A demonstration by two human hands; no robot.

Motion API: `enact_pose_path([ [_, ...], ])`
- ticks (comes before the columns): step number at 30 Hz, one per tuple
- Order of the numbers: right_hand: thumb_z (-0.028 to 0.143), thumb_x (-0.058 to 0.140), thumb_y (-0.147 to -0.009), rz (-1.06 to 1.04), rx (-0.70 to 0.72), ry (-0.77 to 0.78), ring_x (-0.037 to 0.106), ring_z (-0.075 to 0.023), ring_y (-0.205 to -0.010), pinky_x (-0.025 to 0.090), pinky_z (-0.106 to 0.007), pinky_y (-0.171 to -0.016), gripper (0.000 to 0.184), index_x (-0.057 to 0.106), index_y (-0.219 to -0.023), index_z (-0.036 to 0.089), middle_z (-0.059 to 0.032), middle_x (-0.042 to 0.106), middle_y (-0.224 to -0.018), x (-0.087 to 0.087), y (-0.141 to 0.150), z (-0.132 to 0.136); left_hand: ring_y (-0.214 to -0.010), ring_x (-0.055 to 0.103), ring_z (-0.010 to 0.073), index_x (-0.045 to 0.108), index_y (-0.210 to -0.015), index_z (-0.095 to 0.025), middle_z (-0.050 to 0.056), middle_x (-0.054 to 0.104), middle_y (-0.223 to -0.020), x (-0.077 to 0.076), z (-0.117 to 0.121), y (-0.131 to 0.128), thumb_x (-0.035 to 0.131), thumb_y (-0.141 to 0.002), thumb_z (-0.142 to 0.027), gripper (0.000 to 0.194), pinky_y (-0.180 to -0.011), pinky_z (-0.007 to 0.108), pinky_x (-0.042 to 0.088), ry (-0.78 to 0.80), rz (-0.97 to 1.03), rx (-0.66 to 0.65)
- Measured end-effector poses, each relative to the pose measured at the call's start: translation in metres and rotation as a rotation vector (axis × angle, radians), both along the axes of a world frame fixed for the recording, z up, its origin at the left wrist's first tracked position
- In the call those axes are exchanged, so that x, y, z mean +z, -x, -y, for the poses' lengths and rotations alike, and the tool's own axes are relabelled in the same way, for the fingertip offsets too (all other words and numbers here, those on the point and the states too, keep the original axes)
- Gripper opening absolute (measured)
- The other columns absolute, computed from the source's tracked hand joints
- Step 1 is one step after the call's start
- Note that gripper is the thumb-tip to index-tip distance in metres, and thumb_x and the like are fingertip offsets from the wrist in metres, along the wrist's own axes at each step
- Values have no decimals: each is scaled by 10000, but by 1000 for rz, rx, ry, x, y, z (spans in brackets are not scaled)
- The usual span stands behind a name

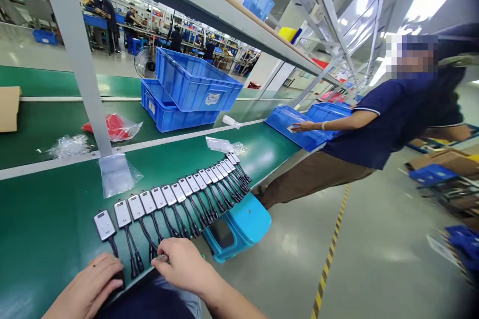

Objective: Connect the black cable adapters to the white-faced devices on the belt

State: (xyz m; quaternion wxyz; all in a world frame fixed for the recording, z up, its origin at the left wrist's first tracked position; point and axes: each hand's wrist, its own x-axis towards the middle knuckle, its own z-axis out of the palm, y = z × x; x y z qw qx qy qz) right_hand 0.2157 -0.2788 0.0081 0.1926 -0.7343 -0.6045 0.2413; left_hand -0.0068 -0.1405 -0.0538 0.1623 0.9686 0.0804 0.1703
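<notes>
A long row of small white-and-grey boxes with black cables (pixel 148 201) lies along the bench edge, cable ends toward me. The nearest box (pixel 104 225) sits slightly apart at the left end. My left hand (pixel 92 281) is closed around the black connector end of its cable. Just to the right, my right hand (pixel 183 265) is curled shut beside the black connectors of the neighbouring units. A small greyish thing shows between its thumb and finger, too little of it to name. The connectors next to my right hand are partly hidden by it.
Clear plastic bags (pixel 117 175) lie on the green bench (pixel 48 219). Blue crates (pixel 198 82) are stacked behind, past a metal post (pixel 80 55). A blue stool (pixel 249 222) stands below the edge. At right, a co-worker (pixel 377 114) reaches to another blue crate (pixel 286 122).
</notes>
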Motion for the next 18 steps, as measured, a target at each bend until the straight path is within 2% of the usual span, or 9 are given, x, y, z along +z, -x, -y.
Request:
enact_pose_path([
  [4,345,499,-795,-39,-2,15,501,-104,-689,256,-212,-588,177,543,-767,176,10,578,-749,1,6,2,-867,505,90,462,-1030,-218,18,548,-938,6,8,0,426,-855,-222,178,-774,199,421,208,-104,57],
  [6,305,486,-804,-60,3,47,486,-99,-677,249,-211,-590,147,535,-765,172,8,566,-738,0,9,2,-844,500,94,477,-979,-196,22,547,-912,8,13,1,402,-869,-238,139,-761,215,417,260,-130,90],
  [10,296,476,-812,-89,22,111,477,-105,-686,250,-215,-602,136,539,-790,177,9,556,-737,-1,11,0,-902,508,107,494,-980,-171,37,558,-946,9,17,2,420,-866,-275,171,-800,226,414,268,-103,125],
  [18,302,453,-828,-95,53,143,461,-107,-672,252,-220,-608,146,527,-794,181,12,546,-736,1,16,-3,-909,519,121,494,-977,-151,49,570,-927,6,18,3,442,-856,-269,177,-790,237,430,200,-46,114],
])
